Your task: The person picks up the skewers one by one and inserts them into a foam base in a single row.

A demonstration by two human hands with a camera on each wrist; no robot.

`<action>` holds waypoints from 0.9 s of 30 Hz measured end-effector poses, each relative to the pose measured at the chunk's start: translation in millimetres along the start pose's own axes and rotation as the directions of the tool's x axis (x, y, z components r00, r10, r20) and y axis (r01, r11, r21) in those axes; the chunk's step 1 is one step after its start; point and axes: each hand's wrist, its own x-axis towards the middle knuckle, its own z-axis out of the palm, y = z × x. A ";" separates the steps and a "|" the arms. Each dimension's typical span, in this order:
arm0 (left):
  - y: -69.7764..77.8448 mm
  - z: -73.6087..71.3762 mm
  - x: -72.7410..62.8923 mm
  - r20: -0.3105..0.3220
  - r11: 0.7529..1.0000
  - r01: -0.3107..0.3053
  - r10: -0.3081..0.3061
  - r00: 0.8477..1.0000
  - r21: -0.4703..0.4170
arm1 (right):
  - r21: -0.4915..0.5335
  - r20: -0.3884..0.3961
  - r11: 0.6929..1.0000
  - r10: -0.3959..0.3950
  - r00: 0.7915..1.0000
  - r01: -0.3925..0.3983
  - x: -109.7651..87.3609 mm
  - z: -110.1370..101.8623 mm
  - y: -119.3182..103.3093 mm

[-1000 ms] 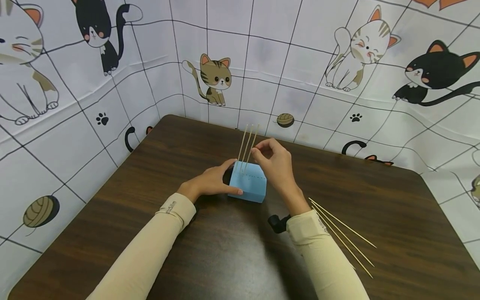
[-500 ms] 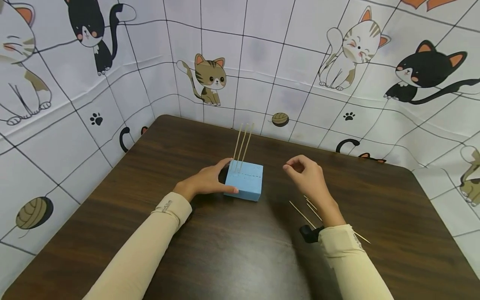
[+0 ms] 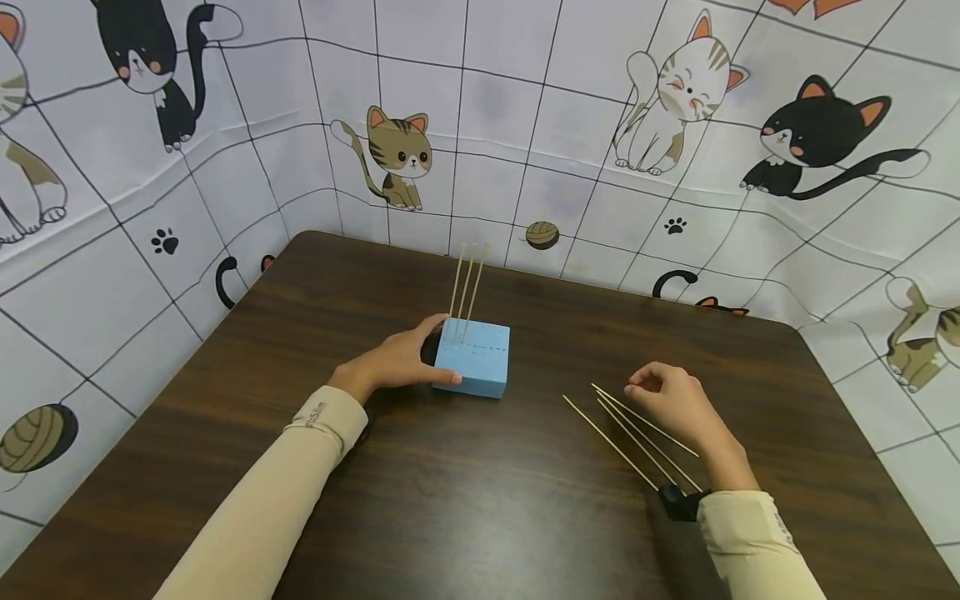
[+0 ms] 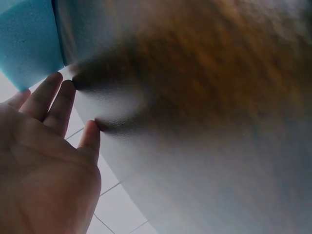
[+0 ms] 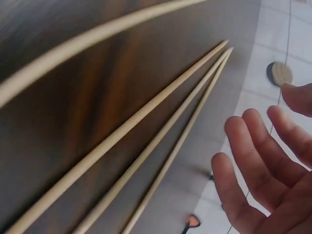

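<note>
Blue block [image 3: 474, 360], with three thin upright sticks [image 3: 467, 287] at its left part, sits on the brown surface [image 3: 450, 500], gripped by the left hand [image 3: 393, 360], while the empty right hand [image 3: 678, 404], loosely curved, is near four loose sticks [image 5: 122, 133].

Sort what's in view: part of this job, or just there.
Likely job:
blue block, gripped by the left hand
three sticks standing in it
four loose sticks near the right hand

Just there:
cat-print wall sheet
dark table
</note>
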 end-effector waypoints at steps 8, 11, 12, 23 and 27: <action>-2.7 0.0 1.5 -0.014 1.000 -0.010 0.010 1.000 0.007 | -0.048 0.068 0.998 0.054 0.996 -0.051 -15.4 -3.1 26.8; -1.9 0.4 1.8 -0.015 1.000 -0.019 0.019 1.000 0.008 | -0.060 0.068 0.995 0.080 0.994 -0.076 -18.7 -2.6 33.6; -1.6 0.7 2.1 -0.015 1.000 -0.021 0.021 1.000 0.010 | -0.064 0.067 0.995 0.085 0.994 -0.081 -19.5 -2.3 35.5; -1.7 1.5 3.0 -0.013 1.000 -0.011 0.011 1.000 0.021 | -0.081 0.045 0.993 0.087 0.995 -0.083 -19.7 3.8 41.7; -0.9 1.8 2.7 -0.011 1.000 -0.006 0.006 1.000 0.016 | -0.096 0.037 0.992 0.082 0.996 -0.078 -19.3 5.4 42.4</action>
